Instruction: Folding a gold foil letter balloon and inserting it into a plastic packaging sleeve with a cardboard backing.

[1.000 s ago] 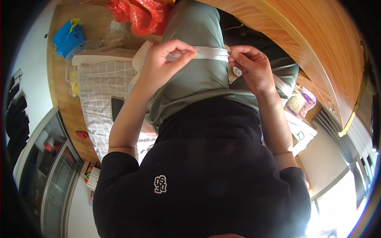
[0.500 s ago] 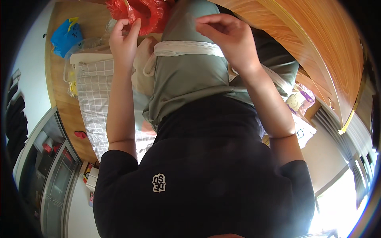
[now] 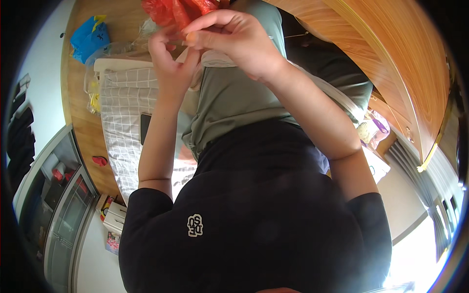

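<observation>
Over my lap, close to a red plastic bag (image 3: 166,12), my two hands meet. My left hand (image 3: 172,56) is closed, thumb and fingers bent towards each other. My right hand (image 3: 237,39) pinches with thumb and forefinger right beside the left fingertips. Whatever is between the fingers is too small and blurred to make out. Under my hands, a bundle of white strands (image 3: 217,59) lies across the thigh of my grey-green trousers (image 3: 234,93). My right wrist hides part of the bundle. The red bag is behind the fingertips, partly covered by them.
On my left is a bed with a checked cover (image 3: 119,97), a dark flat object (image 3: 145,128) on it. A blue bag (image 3: 90,39) and a red slipper (image 3: 99,160) lie on the wooden floor. A curved wooden panel (image 3: 391,53) borders my right side.
My right hand has moved left until its fingertips meet those of my left hand. The left hand has shifted slightly right and down from in front of the red bag.
</observation>
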{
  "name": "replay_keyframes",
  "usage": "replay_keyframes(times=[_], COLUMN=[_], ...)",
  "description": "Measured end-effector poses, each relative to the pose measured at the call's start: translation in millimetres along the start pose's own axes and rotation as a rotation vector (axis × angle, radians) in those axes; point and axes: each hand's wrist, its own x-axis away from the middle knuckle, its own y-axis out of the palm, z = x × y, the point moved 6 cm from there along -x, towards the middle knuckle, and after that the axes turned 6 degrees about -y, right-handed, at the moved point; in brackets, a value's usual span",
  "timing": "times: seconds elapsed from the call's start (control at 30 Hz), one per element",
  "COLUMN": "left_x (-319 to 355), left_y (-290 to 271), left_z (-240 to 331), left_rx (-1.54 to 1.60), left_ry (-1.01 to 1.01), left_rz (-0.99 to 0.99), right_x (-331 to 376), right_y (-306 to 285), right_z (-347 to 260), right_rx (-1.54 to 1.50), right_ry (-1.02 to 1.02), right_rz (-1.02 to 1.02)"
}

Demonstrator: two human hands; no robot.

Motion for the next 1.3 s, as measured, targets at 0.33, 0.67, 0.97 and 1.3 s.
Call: replay_keyframes(times=[0.33, 0.67, 0.97, 1.3], left_x=[17, 16, 13, 17], left_y=[38, 51, 50, 50], left_z=[17, 21, 8, 1], left_rx=[0.135, 0.086, 0.015, 0.012], left_ry=[-0.193, -0.216, -0.286, -0.364], left_rz=[-0.404, -0.429, -0.451, -0.468], right_x=[16, 49, 66, 76], right_y=[-29, -101, -126, -119], right_z=[12, 1, 5, 14], right_rx=[-0.592, 0.293, 0.858, 0.804], right_ry=[0.119, 0.088, -0.065, -0.052], right_rz=[0.018, 0.247, 0.397, 0.391])
